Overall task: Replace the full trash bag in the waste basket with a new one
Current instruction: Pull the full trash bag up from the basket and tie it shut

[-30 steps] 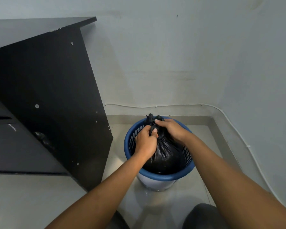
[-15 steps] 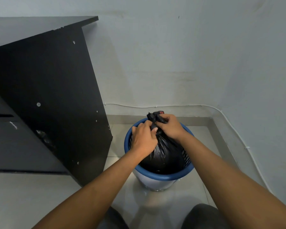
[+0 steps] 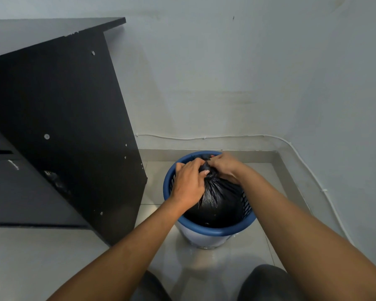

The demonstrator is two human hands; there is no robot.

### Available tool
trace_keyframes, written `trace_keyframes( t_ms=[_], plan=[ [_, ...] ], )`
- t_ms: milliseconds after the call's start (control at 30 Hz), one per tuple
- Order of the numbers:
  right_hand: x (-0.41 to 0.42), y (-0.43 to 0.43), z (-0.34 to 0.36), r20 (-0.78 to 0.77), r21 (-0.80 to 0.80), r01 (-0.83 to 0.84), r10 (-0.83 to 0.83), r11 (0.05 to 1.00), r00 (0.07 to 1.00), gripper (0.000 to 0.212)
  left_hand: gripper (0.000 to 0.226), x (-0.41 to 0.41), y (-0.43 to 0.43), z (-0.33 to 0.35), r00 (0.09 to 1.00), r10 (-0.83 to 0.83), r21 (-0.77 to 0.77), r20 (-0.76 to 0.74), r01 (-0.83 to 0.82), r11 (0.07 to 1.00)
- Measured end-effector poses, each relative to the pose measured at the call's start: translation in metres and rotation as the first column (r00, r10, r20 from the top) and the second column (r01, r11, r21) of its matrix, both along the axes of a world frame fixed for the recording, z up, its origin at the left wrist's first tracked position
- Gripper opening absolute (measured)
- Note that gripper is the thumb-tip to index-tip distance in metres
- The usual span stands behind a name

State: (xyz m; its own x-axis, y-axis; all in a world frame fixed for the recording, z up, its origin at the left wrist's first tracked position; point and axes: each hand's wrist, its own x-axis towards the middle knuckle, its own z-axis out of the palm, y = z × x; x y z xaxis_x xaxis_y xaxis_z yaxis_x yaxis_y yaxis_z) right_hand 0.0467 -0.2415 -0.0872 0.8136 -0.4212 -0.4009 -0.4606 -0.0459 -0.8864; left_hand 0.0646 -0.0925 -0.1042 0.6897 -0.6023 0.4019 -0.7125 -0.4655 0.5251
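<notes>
A full black trash bag [image 3: 219,198] sits inside a round waste basket [image 3: 215,230] with a blue rim and white base, standing on the tiled floor in the room's corner. The bag's top is gathered into a twisted neck. My left hand [image 3: 188,181] grips the neck from the left, thumb against the knot. From the right, my right hand [image 3: 225,165] pinches the bag's loose top; it is slightly blurred. No new bag is in view.
A black desk side panel [image 3: 74,131] stands just left of the basket. Grey walls close the corner behind and to the right, with a white cable [image 3: 204,137] along the skirting. My knees [image 3: 267,283] show at the bottom edge.
Both hands have shifted on the bag's neck, the knot now pulled tighter and lower between them. The loose bag ends that stuck up above the hands are now mostly hidden.
</notes>
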Motion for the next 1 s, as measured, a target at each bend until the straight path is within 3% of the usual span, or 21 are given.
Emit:
trace_keyframes(
  t_ms=[67,133,200,300,367,433,467,600,700,800,933,1000],
  plan=[
    [-0.001,0.002,-0.005,0.001,-0.157,0.041,-0.041,0.987,0.999,0.008,0.014,0.0,0.001,0.002,1.0,-0.027,0.007,0.013,0.027,1.0],
    [-0.002,0.004,-0.007,0.012,-0.302,-0.004,0.008,0.953,1.0,0.025,0.016,0.002,0.003,0.001,0.999,-0.025,-0.001,-0.045,0.025,1.0],
    [-0.003,0.004,-0.006,0.072,-0.351,-0.061,0.092,0.935,0.993,0.028,0.015,0.002,0.004,0.0,0.995,-0.013,-0.026,-0.098,0.011,1.0],
    [-0.004,0.004,-0.003,0.083,-0.338,-0.161,0.2,0.927,0.976,0.01,0.016,0.005,0.004,-0.001,0.991,-0.005,-0.039,-0.135,-0.001,0.999],
    [-0.006,0.003,-0.001,0.032,-0.239,-0.213,0.227,0.948,0.973,0.024,0.018,0.007,0.006,-0.003,0.984,-0.029,-0.015,-0.178,0.027,1.0],
    [-0.009,0.003,0.002,0.011,-0.011,-0.199,0.199,0.98,0.98,0.046,0.019,0.009,0.007,-0.007,0.973,-0.053,-0.006,-0.225,0.053,0.999],
    [-0.01,0.002,0.002,0.025,0.066,-0.179,0.178,0.982,0.984,0.045,0.018,0.01,0.008,-0.008,0.968,-0.055,-0.009,-0.246,0.055,0.998],
    [-0.014,0.003,-0.003,0.112,-0.042,-0.099,0.103,0.994,0.988,0.012,0.019,0.013,0.005,-0.011,0.938,-0.049,-0.017,-0.343,0.046,0.999],
    [-0.013,0.003,-0.009,0.183,0.024,-0.017,0.012,1.0,0.983,0.027,0.024,0.016,0.003,-0.013,0.909,-0.059,-0.025,-0.413,0.054,0.998],
    [-0.015,0.004,-0.005,0.139,-0.153,-0.105,0.127,0.983,0.982,0.009,0.016,0.018,0.0,-0.013,0.878,-0.058,-0.071,-0.475,0.027,0.997],
    [-0.02,0.005,0.001,0.123,-0.036,-0.194,0.197,0.98,0.973,0.031,0.013,0.018,-0.004,-0.01,0.841,-0.012,-0.114,-0.542,-0.059,0.992],
    [-0.022,0.004,0.002,0.099,-0.088,-0.238,0.246,0.967,0.964,0.038,0.012,0.019,-0.006,-0.008,0.802,-0.044,-0.15,-0.596,-0.057,0.987]
  ],
)
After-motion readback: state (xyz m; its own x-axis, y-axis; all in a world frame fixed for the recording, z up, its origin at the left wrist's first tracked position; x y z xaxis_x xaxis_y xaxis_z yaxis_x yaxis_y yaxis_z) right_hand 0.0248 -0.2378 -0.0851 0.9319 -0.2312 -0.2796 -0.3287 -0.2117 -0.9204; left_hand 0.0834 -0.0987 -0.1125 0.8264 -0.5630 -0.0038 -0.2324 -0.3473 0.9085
